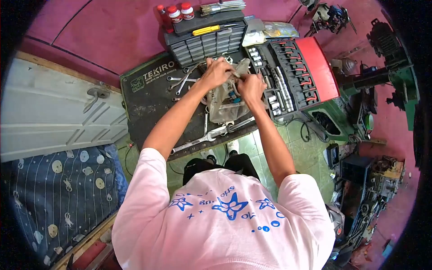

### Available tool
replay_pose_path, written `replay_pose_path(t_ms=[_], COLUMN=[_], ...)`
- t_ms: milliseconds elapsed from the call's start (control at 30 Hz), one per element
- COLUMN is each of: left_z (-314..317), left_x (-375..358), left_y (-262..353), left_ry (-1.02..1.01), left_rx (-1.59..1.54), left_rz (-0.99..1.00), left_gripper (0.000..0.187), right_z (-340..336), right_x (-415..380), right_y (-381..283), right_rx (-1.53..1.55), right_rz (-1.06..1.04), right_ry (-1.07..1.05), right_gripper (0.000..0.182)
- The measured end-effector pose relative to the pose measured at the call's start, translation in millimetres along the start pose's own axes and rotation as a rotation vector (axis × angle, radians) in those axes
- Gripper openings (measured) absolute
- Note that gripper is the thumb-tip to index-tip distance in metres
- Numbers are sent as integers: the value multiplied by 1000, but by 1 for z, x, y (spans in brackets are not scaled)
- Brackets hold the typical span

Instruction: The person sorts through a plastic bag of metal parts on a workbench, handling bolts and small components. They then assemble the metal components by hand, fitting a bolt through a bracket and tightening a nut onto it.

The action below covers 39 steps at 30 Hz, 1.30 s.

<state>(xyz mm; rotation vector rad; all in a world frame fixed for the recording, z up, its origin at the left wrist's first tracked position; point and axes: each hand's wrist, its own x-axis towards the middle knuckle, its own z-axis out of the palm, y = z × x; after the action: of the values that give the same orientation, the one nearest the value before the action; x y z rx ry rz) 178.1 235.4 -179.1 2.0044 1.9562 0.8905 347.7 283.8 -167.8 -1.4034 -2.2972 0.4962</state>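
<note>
A clear, crumpled plastic bag (220, 113) lies on the dark workbench mat (153, 108), with small metal and blue parts showing through it. My left hand (216, 73) is over the bag's far side, its fingers closed on the plastic. Close beside it, my right hand (252, 86) pinches the bag at its right edge. The fingertips of both hands nearly meet, and the exact grip there is hard to make out. Around the bag are several wrenches, among them a large open-end wrench (211, 135) at the near edge and a combination wrench (181, 85) on the left.
A small-drawer cabinet (207, 47) stands behind, with a yellow-handled screwdriver (207, 30) on top. To the right sits a socket tray (280, 85) and a red-lidded tool case (317, 67). A green machine (330, 119) flanks the bench; a white door (67, 108) is at left.
</note>
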Motion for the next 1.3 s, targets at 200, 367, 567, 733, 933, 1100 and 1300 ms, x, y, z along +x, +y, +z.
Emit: replay_pose_path(t_ms=[200,367,567,733,933,1100,1300], left_z=[-21,-38,-58,-73,-105,-142,-165], left_x=[13,17,19,10,-7,-29,-62], left_y=[17,23,35,48,70,82,73], left_ry=[239,298,354,399,542,650,661], left_rx=[20,13,38,38,43,128,229], left_rz=[28,18,46,48,9,-25,-111], left_gripper=[18,19,17,15,15,14,15], right_z=[-26,-49,-67,-80,-111,-126,-109], right_x=[31,44,46,39,37,45,41], right_y=[-6,-23,-36,-47,-84,-116,-151], right_rx=[-75,-123,-112,-63,-25,14,36], right_rz=[-245,-463,-554,-612,-739,-917,-1026], right_ry=[173,278,338,365,420,427,378], right_gripper=[18,14,13,15,15,25,22])
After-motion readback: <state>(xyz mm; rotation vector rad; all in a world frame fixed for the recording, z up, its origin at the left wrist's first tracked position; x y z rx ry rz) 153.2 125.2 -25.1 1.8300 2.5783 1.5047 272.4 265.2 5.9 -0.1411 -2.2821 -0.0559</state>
